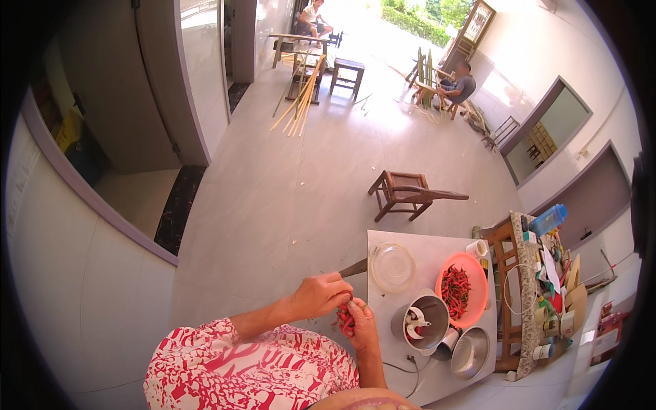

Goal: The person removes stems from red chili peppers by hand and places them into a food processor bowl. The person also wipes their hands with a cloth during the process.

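Note:
My right hand [364, 324] holds a bunch of red chillies [347, 326] beside the left edge of a white table [382, 320]. Fingertips of my left hand [319, 295] pinch a chilli at the top of that bunch. On the table, a pink plastic basin [481, 294] contains many red chillies [455, 293] with green stems. Closer to me stands a metal chopper bowl [439, 320] with a white blade [418, 324] and some red pieces inside. A second metal bowl [476, 341] is beside it, and a clear round lid [393, 266] lies at the far left corner.
A black power cord [417, 374] trails over the table. Beyond stands a wooden chair [407, 184]. A cluttered stone-topped counter [528, 307] runs along the right. Farther off, two people sit near long bamboo strips [305, 100] and wooden stools [348, 66].

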Available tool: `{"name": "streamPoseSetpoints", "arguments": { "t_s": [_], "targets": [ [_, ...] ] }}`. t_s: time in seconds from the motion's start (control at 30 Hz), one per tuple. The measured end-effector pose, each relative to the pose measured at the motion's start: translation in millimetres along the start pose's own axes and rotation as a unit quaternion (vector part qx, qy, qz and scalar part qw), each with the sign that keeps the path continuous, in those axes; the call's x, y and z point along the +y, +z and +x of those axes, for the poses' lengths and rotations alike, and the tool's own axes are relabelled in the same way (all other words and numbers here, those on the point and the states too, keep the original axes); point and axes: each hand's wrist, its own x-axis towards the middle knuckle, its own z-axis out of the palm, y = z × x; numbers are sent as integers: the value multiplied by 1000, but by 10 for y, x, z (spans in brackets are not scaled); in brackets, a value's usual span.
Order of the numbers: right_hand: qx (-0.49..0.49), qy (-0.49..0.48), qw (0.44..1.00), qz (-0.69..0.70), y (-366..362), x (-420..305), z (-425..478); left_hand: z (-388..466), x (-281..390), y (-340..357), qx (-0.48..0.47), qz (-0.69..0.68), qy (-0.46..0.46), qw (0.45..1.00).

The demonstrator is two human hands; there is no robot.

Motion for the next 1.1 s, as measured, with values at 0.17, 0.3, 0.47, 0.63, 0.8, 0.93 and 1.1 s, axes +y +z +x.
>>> {"name": "streamPoseSetpoints", "arguments": {
  "t_s": [0.17, 0.3, 0.47, 0.63, 0.8, 0.93, 1.1],
  "targets": [
    [-6, 15, 998, -58, -5, -16, -5, -13, -22, 36, -10, -91, -28, 995],
    [-2, 14, 997, -78, -54, 31, -6, -68, -105, 149, -43, -180, -72, 980],
    [11, 6, 993, -121, -19, 65, -62, -196, -216, 269, -68, -432, -257, 862],
    [-9, 60, 993, -97, 9, -6, -101, -167, -360, 198, -53, -492, -393, 775],
    [42, 44, 996, -71, -158, 112, -90, 180, -480, 87, -37, -567, -320, 758],
    [67, 40, 995, 59, -337, 291, -136, 383, -413, 141, -87, -612, -351, 703],
    [99, 56, 982, 151, -520, 291, -317, 485, -175, 573, -150, -558, -386, 719]
  ]
}}
